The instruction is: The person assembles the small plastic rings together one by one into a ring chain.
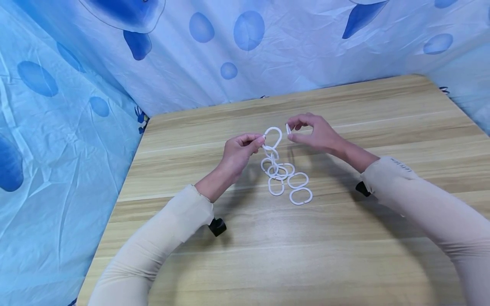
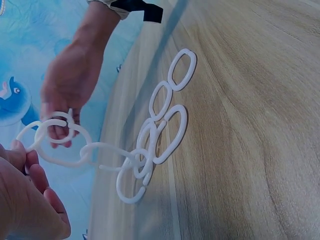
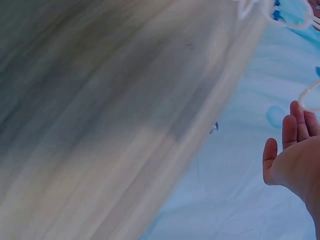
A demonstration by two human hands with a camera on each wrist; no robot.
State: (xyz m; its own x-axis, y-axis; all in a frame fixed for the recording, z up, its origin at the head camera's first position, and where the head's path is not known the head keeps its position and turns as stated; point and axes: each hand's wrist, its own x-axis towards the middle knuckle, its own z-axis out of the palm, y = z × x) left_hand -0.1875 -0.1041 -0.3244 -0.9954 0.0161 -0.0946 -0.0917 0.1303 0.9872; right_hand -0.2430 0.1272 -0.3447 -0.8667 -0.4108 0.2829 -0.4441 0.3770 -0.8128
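Observation:
Above the table, my left hand point(image 1: 240, 152) pinches a white plastic chain link point(image 1: 281, 136) between thumb and fingertips. More white links hang joined below it, the lower ones reaching the tabletop. Just to the right, my right hand point(image 1: 317, 132) holds a single white link point(image 1: 288, 129) between thumb and fingers, seen nearly edge-on in the head view. A small space separates this link from the chain. In the left wrist view, the held chain link point(image 2: 90, 137) overlaps the right hand's link. An oval link point(image 1: 291, 196) lies nearest the person, close to another.
The wood-grain table point(image 1: 245, 263) extends all around the links. A blue patterned curtain point(image 1: 172, 76) hangs behind it and along the left side. Black wrist devices point(image 1: 217, 227) sit under both light sleeves point(image 1: 164, 229).

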